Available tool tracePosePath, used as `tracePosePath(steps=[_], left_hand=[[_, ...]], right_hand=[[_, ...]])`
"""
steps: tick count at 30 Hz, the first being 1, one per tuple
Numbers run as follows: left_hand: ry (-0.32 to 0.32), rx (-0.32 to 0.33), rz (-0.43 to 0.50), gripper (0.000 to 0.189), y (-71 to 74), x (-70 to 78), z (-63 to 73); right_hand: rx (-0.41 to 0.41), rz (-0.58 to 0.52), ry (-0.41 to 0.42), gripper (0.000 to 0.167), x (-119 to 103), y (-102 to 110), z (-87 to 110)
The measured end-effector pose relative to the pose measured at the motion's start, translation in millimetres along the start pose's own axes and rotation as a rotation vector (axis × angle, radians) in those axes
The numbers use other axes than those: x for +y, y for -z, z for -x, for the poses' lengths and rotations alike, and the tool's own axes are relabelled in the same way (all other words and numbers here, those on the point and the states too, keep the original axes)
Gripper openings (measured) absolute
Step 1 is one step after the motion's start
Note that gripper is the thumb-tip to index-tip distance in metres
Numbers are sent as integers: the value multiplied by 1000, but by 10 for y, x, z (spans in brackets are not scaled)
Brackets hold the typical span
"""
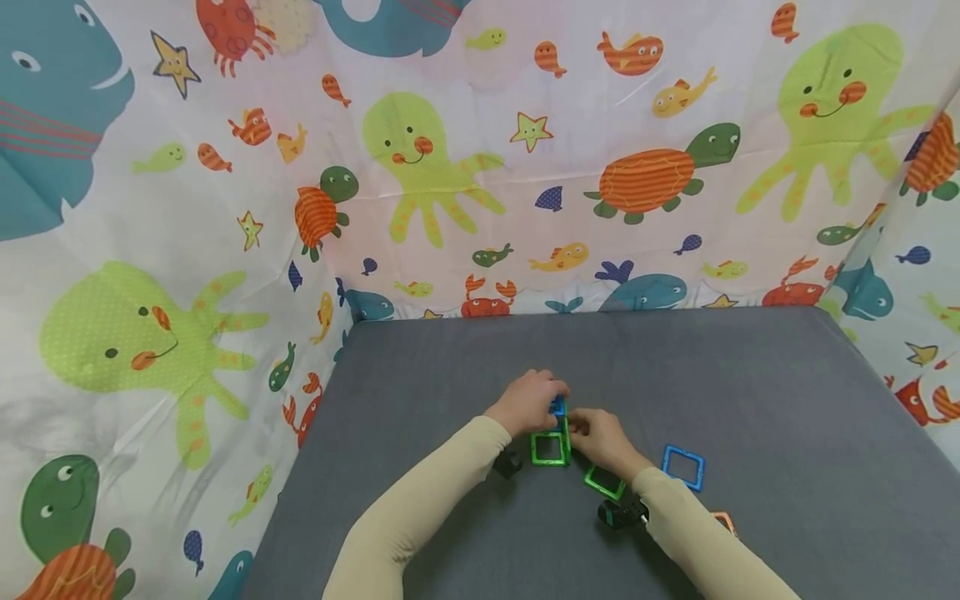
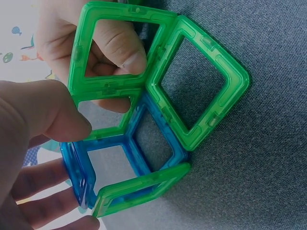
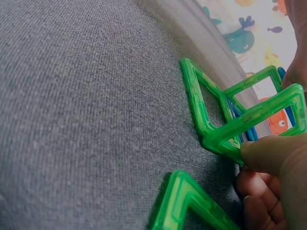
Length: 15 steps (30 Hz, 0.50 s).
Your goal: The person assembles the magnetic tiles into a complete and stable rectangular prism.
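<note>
Green and blue square magnetic tiles stand joined in a small open structure on the grey surface. One green tile (image 2: 238,79) lies flat beside a flat blue tile (image 2: 168,139). My left hand (image 1: 529,402) holds the structure's far end from above, its thumb (image 2: 64,112) at a green side and its fingers behind the upright blue tile (image 2: 76,175). From the other side, my right hand (image 1: 603,437) pinches an upright green tile (image 3: 259,117) low at its corner, thumb (image 3: 266,153) against the frame. Another green tile (image 2: 144,189) leans along the structure's opposite side.
A loose green tile (image 1: 600,492) lies just below my right hand. Farther right are a loose blue tile (image 1: 686,452) and an orange tile (image 1: 724,520), partly hidden by the right sleeve. Sea-animal curtains (image 1: 525,250) border the grey table (image 1: 420,367) behind and at the sides.
</note>
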<state>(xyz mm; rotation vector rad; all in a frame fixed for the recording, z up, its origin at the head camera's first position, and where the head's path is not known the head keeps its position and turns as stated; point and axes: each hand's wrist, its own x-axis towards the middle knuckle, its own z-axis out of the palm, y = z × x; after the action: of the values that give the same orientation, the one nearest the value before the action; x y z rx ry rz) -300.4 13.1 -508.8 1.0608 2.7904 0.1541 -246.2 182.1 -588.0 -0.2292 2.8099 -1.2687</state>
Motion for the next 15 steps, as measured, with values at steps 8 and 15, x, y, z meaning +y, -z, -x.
tracePosePath(steps=[8,15], left_hand=[[-4,8,-11,42,-17,-14,-24],[-31,16,50,42,-10,-70,-18]], right_hand=[[-1,0,4,18,-9,13,1],[-7,9,-4,20,-9,3,11]])
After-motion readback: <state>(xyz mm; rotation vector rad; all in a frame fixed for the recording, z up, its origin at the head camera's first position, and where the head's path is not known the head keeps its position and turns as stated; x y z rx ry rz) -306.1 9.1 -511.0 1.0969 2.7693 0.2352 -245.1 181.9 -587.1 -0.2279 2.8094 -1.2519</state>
